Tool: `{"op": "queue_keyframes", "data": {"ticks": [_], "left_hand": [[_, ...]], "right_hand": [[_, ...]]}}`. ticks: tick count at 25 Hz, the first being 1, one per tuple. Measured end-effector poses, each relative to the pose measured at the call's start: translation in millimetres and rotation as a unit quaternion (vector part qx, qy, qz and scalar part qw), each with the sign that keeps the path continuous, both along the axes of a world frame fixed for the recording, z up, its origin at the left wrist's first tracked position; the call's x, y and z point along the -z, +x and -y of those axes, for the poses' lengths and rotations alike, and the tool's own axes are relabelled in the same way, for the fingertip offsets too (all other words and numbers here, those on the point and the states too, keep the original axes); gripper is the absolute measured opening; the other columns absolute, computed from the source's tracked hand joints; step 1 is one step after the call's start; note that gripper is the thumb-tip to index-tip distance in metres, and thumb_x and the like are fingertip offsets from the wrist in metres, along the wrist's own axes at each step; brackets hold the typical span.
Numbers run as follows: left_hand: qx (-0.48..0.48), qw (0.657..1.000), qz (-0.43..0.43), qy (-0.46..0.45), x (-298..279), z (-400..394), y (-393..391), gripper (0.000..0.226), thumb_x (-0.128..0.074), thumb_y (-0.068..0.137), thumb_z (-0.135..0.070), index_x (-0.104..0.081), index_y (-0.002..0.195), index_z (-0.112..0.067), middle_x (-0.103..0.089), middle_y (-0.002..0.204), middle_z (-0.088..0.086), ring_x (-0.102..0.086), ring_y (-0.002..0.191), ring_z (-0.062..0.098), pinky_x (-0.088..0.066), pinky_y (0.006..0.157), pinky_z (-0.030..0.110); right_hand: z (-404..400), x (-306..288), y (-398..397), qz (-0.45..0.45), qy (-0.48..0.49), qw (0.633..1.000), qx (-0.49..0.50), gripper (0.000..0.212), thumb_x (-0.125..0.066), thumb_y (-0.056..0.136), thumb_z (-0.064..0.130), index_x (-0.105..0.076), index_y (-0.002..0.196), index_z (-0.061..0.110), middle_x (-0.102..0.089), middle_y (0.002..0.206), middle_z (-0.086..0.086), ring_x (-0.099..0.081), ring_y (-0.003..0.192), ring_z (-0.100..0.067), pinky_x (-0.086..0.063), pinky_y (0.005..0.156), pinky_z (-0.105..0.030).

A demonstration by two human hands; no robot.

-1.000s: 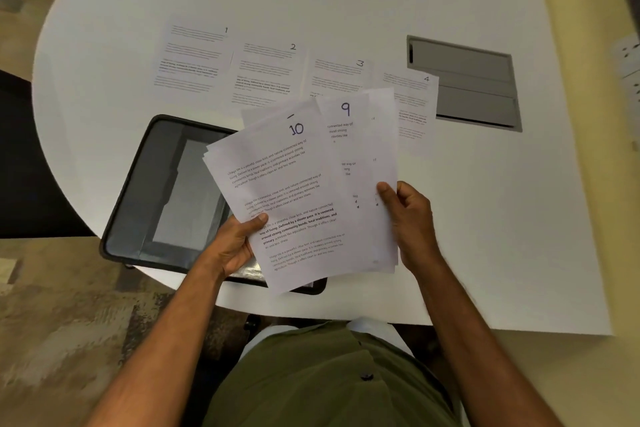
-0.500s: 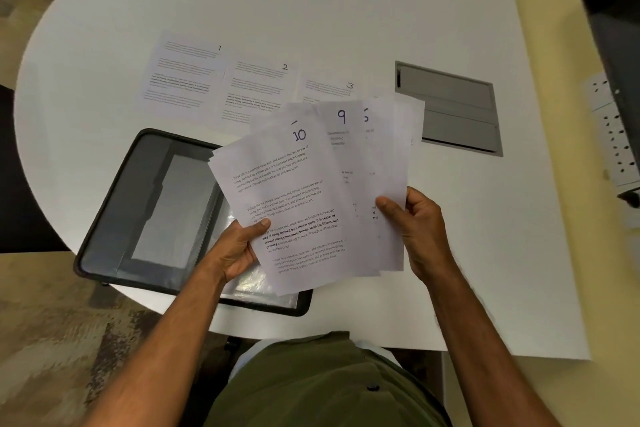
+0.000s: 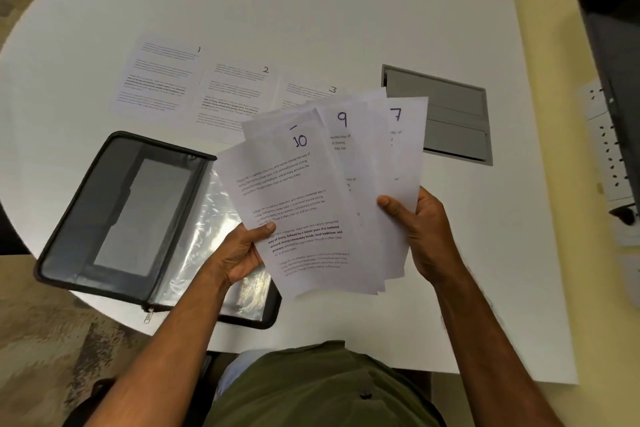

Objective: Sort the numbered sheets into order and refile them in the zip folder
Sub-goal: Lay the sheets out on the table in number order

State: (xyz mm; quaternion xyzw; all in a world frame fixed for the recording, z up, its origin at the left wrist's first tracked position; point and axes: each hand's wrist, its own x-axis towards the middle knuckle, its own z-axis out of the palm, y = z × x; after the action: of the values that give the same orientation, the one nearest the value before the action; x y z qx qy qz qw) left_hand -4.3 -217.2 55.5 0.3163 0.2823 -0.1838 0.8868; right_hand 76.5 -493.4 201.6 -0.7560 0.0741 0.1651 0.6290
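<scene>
White paper, fan in hand: loose numbered sheets are held over the near table edge, spread wider than a second ago; the corner numbers 10, 9 and now 7 can be read, where 7 was hidden before.
Left hand: closed on the fan's lower left edge, thumb on top of sheet 10, the other digits underneath and out of sight.
Right hand: closed on the fan's right edge, thumb pressed on the outer sheet, drawing the right-hand sheets out sideways.
Sorted row: sheet 1, sheet 2 and sheet 3 lie flat on the white table, side by side. A sheet marked 4 showed a second ago; the fan now covers that spot, so its presence cannot be confirmed.
Zip folder: lies open at the left near edge, clear pocket uppermost, no sorted sheets inside.
Grey floor-box hatch: set in the table, partly behind the fan.
Assessment: the wider spread serves to find the next number. Sorting looks under halfway; refiling not begun.
Risk: thin sheets may slip from the fan.
</scene>
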Motion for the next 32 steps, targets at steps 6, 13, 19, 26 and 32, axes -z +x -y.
{"op": "queue_keyframes", "data": {"ticks": [6, 13, 19, 26, 32], "left_hand": [[0.021, 1.000, 0.020, -0.004, -3.7, 24.6, 10.4, 0.057, -0.056, 0.095, 0.002, -0.044, 0.150, -0.002, -0.053, 0.146, 0.027, -0.051, 0.136, 0.047, -0.047, 0.106, 0.059], [0.022, 0.997, 0.031, 0.074, -13.1, 52.5, 15.4, 0.048, -0.058, 0.095, 0.001, -0.053, 0.143, -0.006, -0.063, 0.138, 0.021, -0.063, 0.124, 0.040, -0.058, 0.095, 0.050], [0.032, 0.994, 0.028, 0.103, -18.5, 58.6, 7.6, 0.046, -0.060, 0.094, 0.000, -0.055, 0.140, -0.004, -0.067, 0.133, 0.019, -0.067, 0.119, 0.038, -0.060, 0.093, 0.048], [0.034, 0.992, 0.041, 0.111, -19.4, 56.2, -1.7, 0.041, -0.061, 0.094, -0.001, -0.059, 0.135, -0.005, -0.068, 0.131, 0.019, -0.068, 0.116, 0.037, -0.061, 0.090, 0.045], [0.052, 0.993, 0.048, 0.092, -13.3, 54.5, -6.1, 0.048, -0.062, 0.097, -0.003, -0.052, 0.143, -0.004, -0.065, 0.136, 0.021, -0.065, 0.121, 0.040, -0.059, 0.094, 0.049]], "right_hand": [[29.2, 16.7, 6.2, -0.009, 0.044, 0.997, -0.063, 0.055, -0.069, 0.096, 0.022, -0.047, 0.147, 0.021, -0.066, 0.136, -0.005, -0.069, 0.116, -0.030, -0.060, 0.092, -0.048], [40.4, 13.0, -5.6, 0.082, -0.007, 0.996, -0.043, 0.067, -0.047, 0.107, 0.016, -0.018, 0.154, 0.053, -0.037, 0.159, 0.015, -0.052, 0.135, -0.002, -0.055, 0.095, -0.023], [47.1, 25.7, -14.2, 0.112, -0.080, 0.990, -0.034, 0.055, -0.062, 0.099, 0.044, -0.043, 0.150, 0.048, -0.041, 0.154, 0.021, -0.054, 0.135, -0.012, -0.056, 0.102, -0.043], [39.3, 32.0, -22.6, 0.008, 0.006, 0.999, 0.031, 0.043, -0.077, 0.091, 0.021, -0.067, 0.133, 0.024, -0.067, 0.133, 0.012, -0.067, 0.116, -0.005, -0.058, 0.098, -0.036], [29.0, 34.3, -23.1, -0.039, 0.039, 0.998, 0.029, 0.025, -0.076, 0.091, 0.013, -0.075, 0.115, 0.017, -0.077, 0.115, -0.003, -0.073, 0.107, -0.027, -0.060, 0.090, -0.039]]}}
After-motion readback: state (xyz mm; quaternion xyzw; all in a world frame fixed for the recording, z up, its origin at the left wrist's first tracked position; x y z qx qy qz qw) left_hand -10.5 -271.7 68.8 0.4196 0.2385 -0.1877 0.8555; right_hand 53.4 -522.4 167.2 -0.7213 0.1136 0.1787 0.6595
